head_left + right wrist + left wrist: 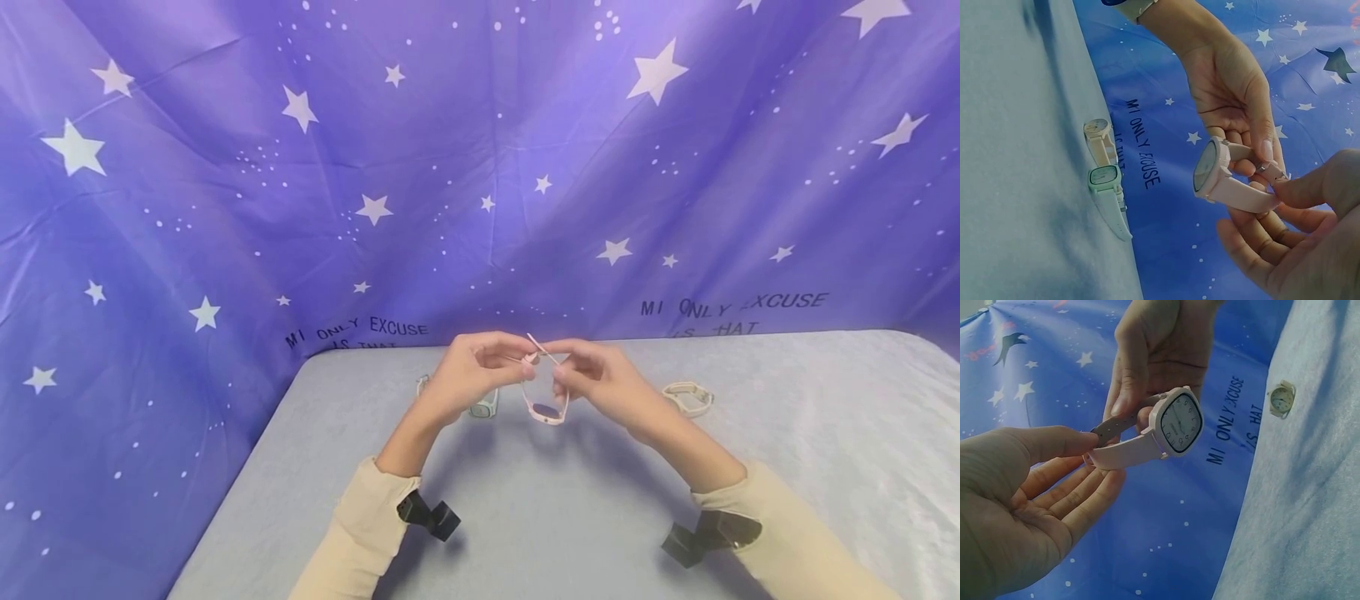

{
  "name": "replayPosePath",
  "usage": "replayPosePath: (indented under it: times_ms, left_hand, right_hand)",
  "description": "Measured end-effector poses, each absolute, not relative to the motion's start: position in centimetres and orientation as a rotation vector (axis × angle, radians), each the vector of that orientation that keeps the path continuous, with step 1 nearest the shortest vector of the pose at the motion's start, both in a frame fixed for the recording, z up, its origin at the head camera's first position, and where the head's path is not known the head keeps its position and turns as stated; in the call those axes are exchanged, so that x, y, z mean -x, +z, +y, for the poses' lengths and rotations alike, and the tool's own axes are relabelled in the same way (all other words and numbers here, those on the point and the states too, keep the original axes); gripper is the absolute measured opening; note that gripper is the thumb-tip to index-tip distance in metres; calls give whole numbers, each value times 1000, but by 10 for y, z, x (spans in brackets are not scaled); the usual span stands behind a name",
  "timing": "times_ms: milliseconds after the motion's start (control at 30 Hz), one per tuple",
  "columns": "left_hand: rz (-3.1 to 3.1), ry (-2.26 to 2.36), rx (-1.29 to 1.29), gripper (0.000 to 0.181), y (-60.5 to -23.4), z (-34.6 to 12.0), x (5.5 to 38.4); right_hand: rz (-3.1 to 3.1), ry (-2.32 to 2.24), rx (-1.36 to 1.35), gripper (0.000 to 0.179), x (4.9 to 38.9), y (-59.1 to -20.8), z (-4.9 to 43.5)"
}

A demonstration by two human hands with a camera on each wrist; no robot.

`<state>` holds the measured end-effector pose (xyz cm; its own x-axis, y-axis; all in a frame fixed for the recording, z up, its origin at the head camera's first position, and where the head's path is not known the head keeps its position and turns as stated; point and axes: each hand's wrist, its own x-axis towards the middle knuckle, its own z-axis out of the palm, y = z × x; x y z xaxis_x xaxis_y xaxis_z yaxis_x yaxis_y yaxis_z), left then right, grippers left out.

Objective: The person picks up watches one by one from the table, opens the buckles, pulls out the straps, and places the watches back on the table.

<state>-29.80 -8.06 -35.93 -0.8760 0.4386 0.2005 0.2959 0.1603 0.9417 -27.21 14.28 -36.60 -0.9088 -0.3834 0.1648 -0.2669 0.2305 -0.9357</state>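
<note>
A pale pink wristwatch [547, 414] with a rounded-square dial hangs above the table between both hands, its strap bent into a loop. My left hand [474, 368] pinches one end of the strap between thumb and fingers. The strap's other part is pinched by my right hand [602, 380]. In the left wrist view the watch [1175, 424] shows its white dial and numerals. Seen from the right wrist, the strap ends [1279, 178] cross between the two hands' fingertips; fingers partly cover the buckle area.
A mint green watch [1107, 178] and a beige watch [1097, 131] lie together on the table, partly behind my left hand in the head view. To the right lies a cream watch [688, 398]. A purple star-printed cloth [480, 167] hangs behind the grey-blue tabletop [555, 517].
</note>
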Motion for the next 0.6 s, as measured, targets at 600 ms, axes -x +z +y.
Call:
replayPosePath:
  times_ms: [600]
  left_hand:
    - [2284,1846,-751,30,-361,-79,297]
  right_hand:
    - [2421,-1850,494,35,274,-366,144]
